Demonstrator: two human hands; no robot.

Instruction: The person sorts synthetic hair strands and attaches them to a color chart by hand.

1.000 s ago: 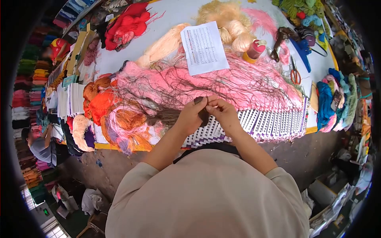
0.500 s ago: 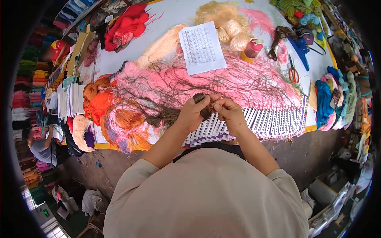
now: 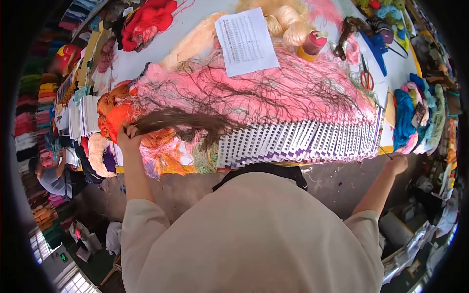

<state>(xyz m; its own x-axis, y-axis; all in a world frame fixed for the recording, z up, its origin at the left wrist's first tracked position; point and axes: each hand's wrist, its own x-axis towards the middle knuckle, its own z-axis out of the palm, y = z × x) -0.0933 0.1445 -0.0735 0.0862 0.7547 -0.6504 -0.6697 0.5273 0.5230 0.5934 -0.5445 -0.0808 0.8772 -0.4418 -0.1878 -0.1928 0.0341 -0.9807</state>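
Brown thread bundle (image 3: pixel 171 118): 10 o'clock of view centre, lying over pink threads (image 3: pixel 273 95) and multicoloured skeins (image 3: pixel 163 152). Left hand (image 3: pixel 129 138), 9 o'clock: closed on the bundle's outer end, beside orange-red skein (image 3: pixel 118 115). Right hand (image 3: pixel 398 165), 3 o'clock, past near table edge: narrow, fingers pinching thin dark strand (image 3: pixel 385 153). Punched cards (image 3: pixel 298 139) in a row between hands. Printed sheet (image 3: pixel 246 43), 12 o'clock; thread cone (image 3: pixel 312 45), 1 o'clock; scissors (image 3: pixel 366 79), 2 o'clock.

Left hand (image 3: pixel 129 137): holds brown yarn (image 3: pixel 171 118) | right hand (image 3: pixel 398 165): near table (image 3: pixel 385 137), perhaps pinching thread (image 3: pixel 385 152)
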